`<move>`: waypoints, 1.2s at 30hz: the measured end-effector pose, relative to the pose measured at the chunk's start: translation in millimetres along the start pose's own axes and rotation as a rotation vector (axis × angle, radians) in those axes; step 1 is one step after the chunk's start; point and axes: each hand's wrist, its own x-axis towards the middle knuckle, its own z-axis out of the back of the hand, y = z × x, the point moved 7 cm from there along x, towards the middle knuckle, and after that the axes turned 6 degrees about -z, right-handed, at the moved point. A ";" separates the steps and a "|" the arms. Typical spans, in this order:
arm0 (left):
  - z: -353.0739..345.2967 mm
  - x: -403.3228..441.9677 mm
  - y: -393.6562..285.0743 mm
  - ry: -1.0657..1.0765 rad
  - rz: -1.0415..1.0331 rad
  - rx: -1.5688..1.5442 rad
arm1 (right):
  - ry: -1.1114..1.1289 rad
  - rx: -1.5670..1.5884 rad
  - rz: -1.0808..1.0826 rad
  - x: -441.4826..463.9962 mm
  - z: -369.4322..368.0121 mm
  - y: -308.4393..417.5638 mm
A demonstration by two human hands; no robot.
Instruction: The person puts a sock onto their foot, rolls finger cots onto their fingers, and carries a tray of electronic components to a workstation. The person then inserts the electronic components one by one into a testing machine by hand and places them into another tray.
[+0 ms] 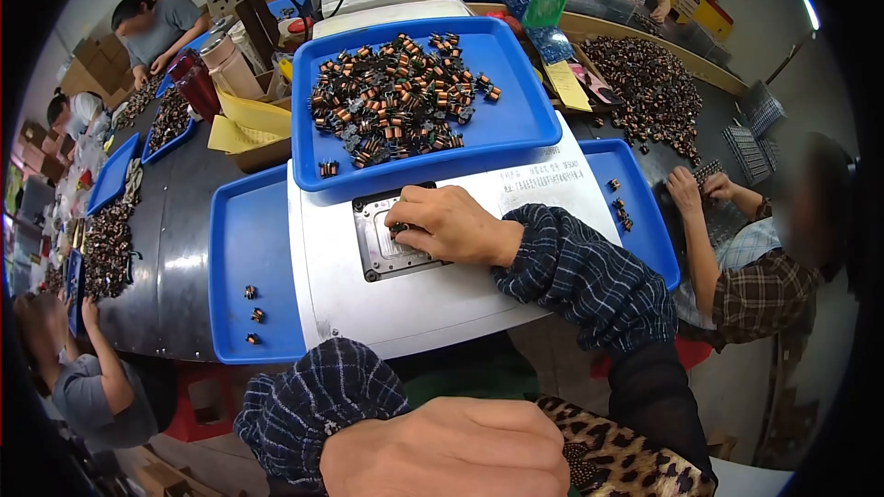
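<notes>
1. Pinching a small coil part (401, 231) between the fingertips of my right hand (460, 225), right over the recessed metal plate (379, 253). My fingers hide most of it.
2. My left hand (451, 451) is curled up close to the camera, blocking the bottom of the view. Can't tell if it's gripping anything.
3. The big blue tray (516, 120) with the coil pile (396, 97) sits just beyond the plate, so it crowds the far side.
4. Lower blue trays flank me: left tray (249, 248) with three loose coils (257, 315), right tray (649, 244) with a few more.
5. Co-worker's hands (686, 191) are off to the right, well apart from mine.
</notes>
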 end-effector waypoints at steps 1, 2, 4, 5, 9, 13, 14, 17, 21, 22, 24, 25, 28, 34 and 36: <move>0.0 -1.1 -0.7 -0.015 -0.005 -0.005 | -0.010 0.005 0.010 -0.4 0.0 0.5; -0.3 -1.3 -1.9 -0.018 -0.006 -0.005 | -0.007 0.006 0.009 -0.6 -0.2 1.0; -2.2 -2.1 2.9 -0.002 0.108 -0.011 | 0.001 0.013 -0.008 -0.4 0.4 1.0; -2.0 -3.5 3.3 -0.007 0.107 -0.010 | 0.006 0.014 -0.008 -0.4 0.1 1.4; -1.0 -1.4 0.9 0.072 0.082 0.127 | -0.014 0.005 -0.025 -0.7 0.2 -0.8; -12.2 1.5 -9.0 -0.013 -0.107 0.572 | -0.011 -0.005 -0.029 2.3 1.0 0.1; -21.6 7.5 -10.3 0.236 -0.100 0.746 | -0.016 0.002 -0.035 1.2 1.1 0.2; -16.5 8.2 -13.3 0.164 -0.052 0.627 | 0.009 -0.003 -0.040 1.0 -0.9 0.6; -23.8 9.1 -18.8 0.498 -0.246 0.809 | 0.016 0.007 -0.070 4.1 0.7 2.6; -24.3 4.8 -25.0 0.487 -0.250 0.825 | 0.029 0.002 -0.056 6.2 -1.4 4.7; -17.9 -6.8 -18.1 0.426 0.083 0.769 | 0.013 0.014 -0.053 4.1 1.5 5.0; -16.5 -10.5 -21.1 0.427 0.064 0.771 | 0.003 0.014 -0.048 3.7 2.6 6.3; -2.6 -21.6 -27.2 0.334 0.045 0.692 | 0.020 0.030 -0.076 3.5 1.3 4.6; 3.2 3.8 -54.0 0.207 0.151 0.764 | 0.006 0.034 -0.059 4.9 0.6 5.5; -2.3 6.0 -55.4 0.354 0.227 1.040 | -0.010 0.039 -0.098 1.4 3.4 1.7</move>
